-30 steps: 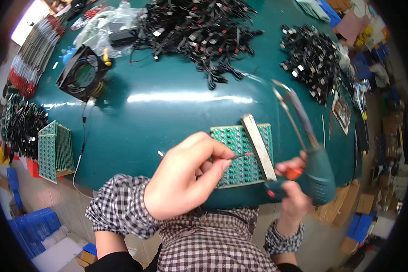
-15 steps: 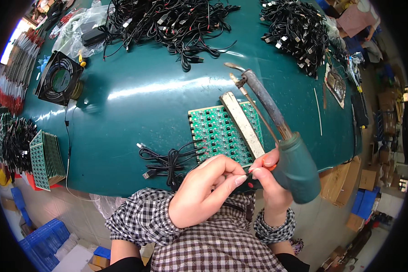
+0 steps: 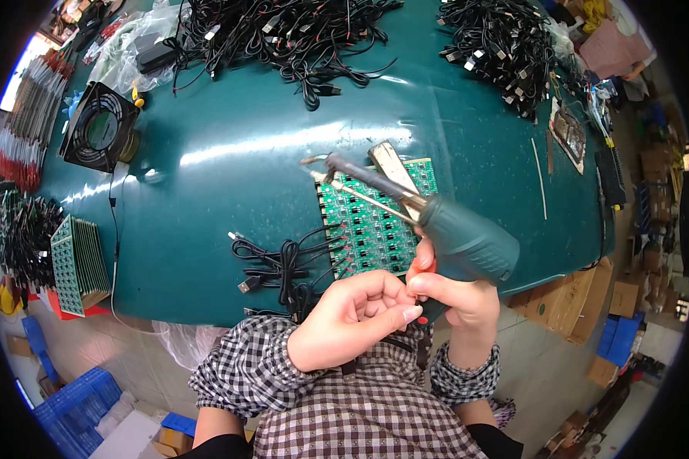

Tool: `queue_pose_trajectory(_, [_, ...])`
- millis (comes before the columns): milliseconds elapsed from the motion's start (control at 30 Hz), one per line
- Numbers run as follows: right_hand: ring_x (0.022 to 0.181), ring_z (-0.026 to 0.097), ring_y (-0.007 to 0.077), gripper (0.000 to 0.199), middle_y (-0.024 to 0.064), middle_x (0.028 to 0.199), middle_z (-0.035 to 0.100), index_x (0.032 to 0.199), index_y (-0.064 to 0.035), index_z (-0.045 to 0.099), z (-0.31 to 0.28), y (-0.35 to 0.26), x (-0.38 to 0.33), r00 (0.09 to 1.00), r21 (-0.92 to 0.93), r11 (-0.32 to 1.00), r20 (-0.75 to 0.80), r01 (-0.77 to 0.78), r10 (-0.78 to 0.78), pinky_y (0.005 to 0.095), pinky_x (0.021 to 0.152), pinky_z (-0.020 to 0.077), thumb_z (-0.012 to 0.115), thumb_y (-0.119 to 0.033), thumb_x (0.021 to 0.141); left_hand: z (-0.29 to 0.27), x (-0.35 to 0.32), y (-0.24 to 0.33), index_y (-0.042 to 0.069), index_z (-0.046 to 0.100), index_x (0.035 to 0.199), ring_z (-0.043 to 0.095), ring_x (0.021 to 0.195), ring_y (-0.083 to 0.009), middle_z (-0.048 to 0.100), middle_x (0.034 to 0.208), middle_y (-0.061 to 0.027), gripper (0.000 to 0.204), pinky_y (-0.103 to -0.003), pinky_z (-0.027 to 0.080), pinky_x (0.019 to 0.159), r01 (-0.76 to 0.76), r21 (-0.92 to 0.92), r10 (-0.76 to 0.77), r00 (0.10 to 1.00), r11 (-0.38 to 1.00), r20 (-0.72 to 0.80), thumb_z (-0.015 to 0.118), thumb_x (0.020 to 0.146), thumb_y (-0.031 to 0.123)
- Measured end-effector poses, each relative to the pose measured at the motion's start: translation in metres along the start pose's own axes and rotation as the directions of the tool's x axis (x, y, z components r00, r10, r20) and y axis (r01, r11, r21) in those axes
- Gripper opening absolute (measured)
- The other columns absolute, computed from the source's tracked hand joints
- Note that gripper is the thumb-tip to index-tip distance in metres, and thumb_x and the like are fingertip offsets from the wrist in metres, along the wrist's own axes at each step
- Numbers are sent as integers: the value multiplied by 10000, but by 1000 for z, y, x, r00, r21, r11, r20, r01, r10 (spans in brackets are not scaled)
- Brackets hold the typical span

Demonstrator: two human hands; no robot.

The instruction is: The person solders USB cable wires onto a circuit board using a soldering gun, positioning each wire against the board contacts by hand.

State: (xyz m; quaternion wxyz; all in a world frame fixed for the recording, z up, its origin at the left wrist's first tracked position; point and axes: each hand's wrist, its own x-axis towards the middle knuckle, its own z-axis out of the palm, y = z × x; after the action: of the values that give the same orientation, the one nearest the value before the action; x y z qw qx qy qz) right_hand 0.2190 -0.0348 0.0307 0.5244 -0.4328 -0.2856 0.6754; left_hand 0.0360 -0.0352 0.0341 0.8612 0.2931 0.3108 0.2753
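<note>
My right hand (image 3: 467, 302) is closed round a soldering gun (image 3: 471, 241) with a dark green handle; its metal barrel and thin solder-feed tube point left over the boards. My left hand (image 3: 348, 321) is closed, thumb and forefinger pinching a thin cable end with a bit of red showing, right against the right fingertips. Most of that cable end is hidden by the fingers. Beyond the hands lies a green circuit board panel (image 3: 371, 229), a worn metal bar (image 3: 393, 164) resting across it. A bundled black USB cable (image 3: 287, 271) lies at its left, with wires reaching the panel's left edge.
Heaps of black cables (image 3: 264, 34) and more cables (image 3: 497, 53) cover the far side. A black fan (image 3: 99, 130) stands at the left, above a stack of circuit board panels (image 3: 73, 264). A thin white stick (image 3: 540, 180) lies at the right on the green table (image 3: 222, 199).
The soldering gun has swung left and lower, its tip now over the panel's upper left. My right hand has turned with it; both hands still meet at the fingertips.
</note>
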Motion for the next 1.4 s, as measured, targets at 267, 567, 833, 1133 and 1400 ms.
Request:
queue_pose_trajectory(267, [739,643,122,220,53,804,657,988,12,642,16,-5,-8,930,-258,960,-315,109,-191,253,647,523,723,33,785,17,-3,-12,-2,542,997,605,670,-68,593,828,-26,130,-194,483,559,-186,52,193,953,981,-233,632,913,41])
queue_pose_trajectory(567, [688,596,95,279,60,789,646,1016,15,565,13,11,-28,923,-449,877,-237,172,-303,233,597,483,723,30,787,25,-1,-10,-7,558,1000,577,688,-47,563,901,-39,120,-200,521,513,-104,92,128,941,990,-315,624,911,41])
queue_pose_trajectory(833, [773,649,147,369,91,848,649,1112,24,512,8,23,-42,896,-683,702,-161,201,-413,263,681,532,714,-2,805,21,2,-22,-27,570,991,572,760,-45,541,936,-35,105,-193,494,630,-209,279,303,882,937,-360,618,910,19])
queue_pose_trajectory(1133, [780,653,175,328,112,899,625,1077,47,546,4,3,-24,969,-228,957,-128,177,-209,302,703,556,695,66,785,15,-3,-19,-32,567,983,541,768,-32,548,917,-33,95,-188,456,639,-226,273,291,929,935,-230,614,910,6])
queue_pose_trajectory(1400, [764,624,149,477,78,856,641,1144,24,513,-3,21,-31,910,-647,726,-120,231,-396,284,699,513,751,50,732,11,2,-26,-18,586,929,553,740,-58,576,860,-42,118,-210,469,618,-179,451,325,906,875,-271,670,853,15])
